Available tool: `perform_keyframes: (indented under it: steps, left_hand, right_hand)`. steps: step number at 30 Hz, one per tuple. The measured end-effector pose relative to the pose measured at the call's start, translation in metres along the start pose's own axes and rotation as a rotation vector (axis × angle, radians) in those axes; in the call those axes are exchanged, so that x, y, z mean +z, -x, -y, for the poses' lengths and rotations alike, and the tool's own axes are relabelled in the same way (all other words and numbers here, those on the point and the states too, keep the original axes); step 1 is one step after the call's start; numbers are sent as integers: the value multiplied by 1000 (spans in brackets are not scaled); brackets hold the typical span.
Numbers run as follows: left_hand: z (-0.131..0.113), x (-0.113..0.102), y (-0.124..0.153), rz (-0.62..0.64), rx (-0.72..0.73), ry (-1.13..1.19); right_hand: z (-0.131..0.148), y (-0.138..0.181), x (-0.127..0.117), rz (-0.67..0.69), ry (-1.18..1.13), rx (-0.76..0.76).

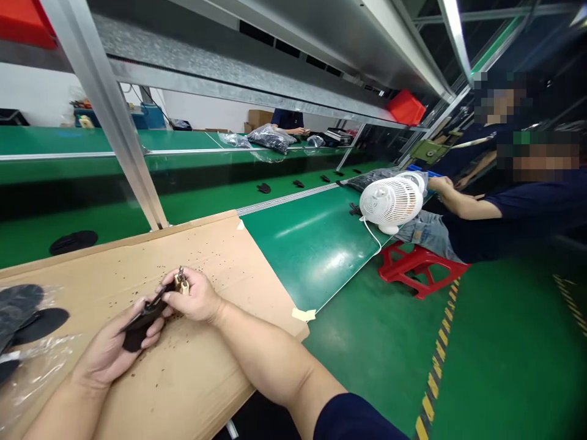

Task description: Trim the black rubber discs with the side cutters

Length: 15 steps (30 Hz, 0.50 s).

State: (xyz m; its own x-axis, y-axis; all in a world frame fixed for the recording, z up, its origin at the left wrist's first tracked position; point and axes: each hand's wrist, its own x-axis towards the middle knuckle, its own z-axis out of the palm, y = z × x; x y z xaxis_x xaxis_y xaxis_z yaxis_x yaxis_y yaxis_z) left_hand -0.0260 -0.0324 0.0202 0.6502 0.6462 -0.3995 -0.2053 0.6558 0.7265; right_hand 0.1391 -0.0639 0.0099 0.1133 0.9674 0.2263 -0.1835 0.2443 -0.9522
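At lower left, a black part (143,319) is gripped by fingers (154,329) of the left hand (109,347), small pliers (184,285) by the right hand (199,298)

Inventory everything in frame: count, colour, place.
cardboard: 1, tan, lower left
specks: many, dark, on cardboard
held part: 1, black, above cardboard
tool: 1, brassy, by held part
tape pieces: 2, pale yellow, cardboard's right side
flat pieces: several, black, left edge and beyond cardboard
plastic bags: several, clear, left and back
worktop: 1, green, right of cardboard
fan: 1, white, on worktop
stool: 1, red, right of worktop
bins: 2, red, upper left and right
people: 3, dark tops, two right, one back
left hand: 1, bare, holding part
right hand: 1, bare, holding tool
sleeve: 1, navy, bottom
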Motion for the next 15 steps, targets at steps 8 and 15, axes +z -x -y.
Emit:
perform_keyframes:
  steps: [8,15]
  left_hand:
    - [-3,8,-12,-222,108,106]
    - [0,10,-16,-162,99,165]
  right_hand:
    - [4,3,1,-106,223,-254]
    - [3,2,-1,-161,379,-235]
